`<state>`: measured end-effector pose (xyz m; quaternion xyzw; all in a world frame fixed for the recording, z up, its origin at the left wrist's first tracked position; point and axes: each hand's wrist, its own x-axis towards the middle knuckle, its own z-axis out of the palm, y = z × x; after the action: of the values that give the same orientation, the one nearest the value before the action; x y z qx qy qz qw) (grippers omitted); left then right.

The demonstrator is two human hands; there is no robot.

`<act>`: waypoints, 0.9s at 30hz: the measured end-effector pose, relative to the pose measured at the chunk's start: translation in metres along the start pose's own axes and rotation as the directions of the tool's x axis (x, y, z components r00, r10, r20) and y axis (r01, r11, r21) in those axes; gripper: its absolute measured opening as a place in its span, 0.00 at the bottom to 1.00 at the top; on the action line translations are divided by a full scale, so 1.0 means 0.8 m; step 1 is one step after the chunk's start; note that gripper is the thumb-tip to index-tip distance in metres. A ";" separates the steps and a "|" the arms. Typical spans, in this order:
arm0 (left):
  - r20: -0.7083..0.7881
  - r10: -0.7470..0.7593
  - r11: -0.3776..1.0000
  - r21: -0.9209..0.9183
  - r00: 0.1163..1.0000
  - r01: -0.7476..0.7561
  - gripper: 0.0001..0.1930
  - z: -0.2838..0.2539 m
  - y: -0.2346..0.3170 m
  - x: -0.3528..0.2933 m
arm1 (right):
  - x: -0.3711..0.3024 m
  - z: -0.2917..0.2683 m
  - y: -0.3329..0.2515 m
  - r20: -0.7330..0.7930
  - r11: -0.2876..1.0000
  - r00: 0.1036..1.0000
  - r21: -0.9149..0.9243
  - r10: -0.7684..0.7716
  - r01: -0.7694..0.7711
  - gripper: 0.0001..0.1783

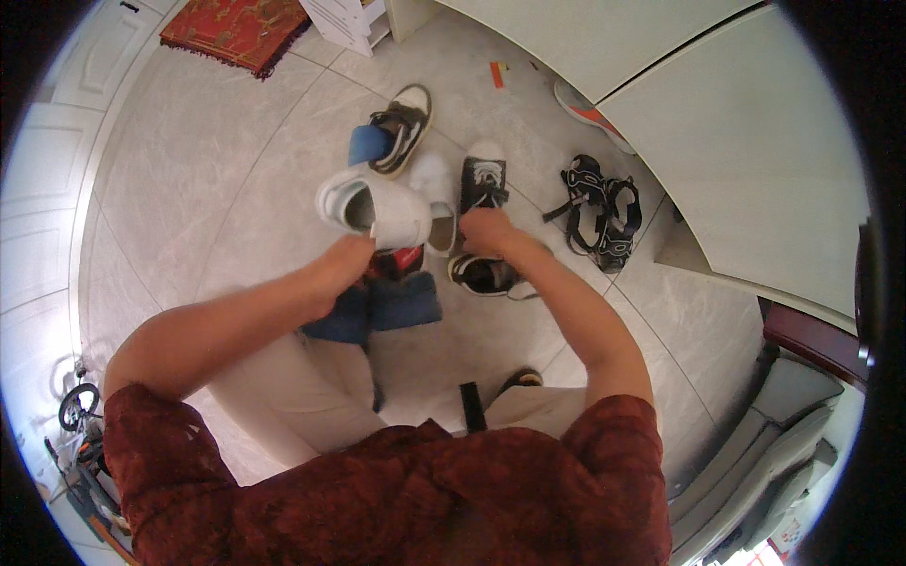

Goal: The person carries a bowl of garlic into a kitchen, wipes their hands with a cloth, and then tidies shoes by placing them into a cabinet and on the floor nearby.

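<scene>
My left hand (pixel 351 264) is closed on the near edge of a white shoe (pixel 401 215) with a wide strap, its opening facing up. A second white shoe (pixel 436 203) lies just right of it. My right hand (pixel 488 232) grips the heel end of a black shoe (pixel 483 177) with white laces and a white toe, which points away from me. Below that hand sits another dark shoe (pixel 483 274) with a pale rim. Dark blue pieces (pixel 404 300) and a red and black item (pixel 404 258) lie under my left wrist, partly hidden.
A dark sneaker (pixel 408 123) with a blue piece (pixel 369 144) against it stands farther off. Black strappy sandals (pixel 618 222) lie to the right, near a pale cabinet (pixel 746 179). A grey and orange shoe (pixel 590 118) pokes from beneath it. A red rug (pixel 236 33) lies far left.
</scene>
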<state>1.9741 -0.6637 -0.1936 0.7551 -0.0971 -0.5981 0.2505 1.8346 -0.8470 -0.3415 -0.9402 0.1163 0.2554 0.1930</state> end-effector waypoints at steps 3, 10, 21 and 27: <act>-0.012 0.004 1.000 0.003 1.000 -0.004 0.27 -0.002 0.004 0.001 | -0.008 0.005 -0.018 0.034 0.993 0.998 -0.107 -0.044 0.048 0.10; -0.026 0.018 1.000 0.009 1.000 -0.018 0.27 -0.005 0.004 0.002 | -0.022 0.018 -0.042 -0.119 0.999 0.993 0.028 0.019 -0.016 0.17; -0.047 -0.029 0.999 0.037 0.998 0.031 0.22 -0.012 0.007 -0.009 | -0.024 0.073 -0.063 -0.423 0.987 0.893 0.030 0.153 -0.155 0.20; -0.041 -0.026 0.999 0.030 0.999 0.028 0.20 -0.019 -0.004 0.001 | -0.002 0.073 -0.053 -0.381 0.979 0.903 0.117 0.200 -0.167 0.13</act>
<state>1.9886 -0.6572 -0.1936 0.7722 -0.0910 -0.5842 0.2326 1.8215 -0.7842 -0.3742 -0.9484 0.2508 0.0749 0.1792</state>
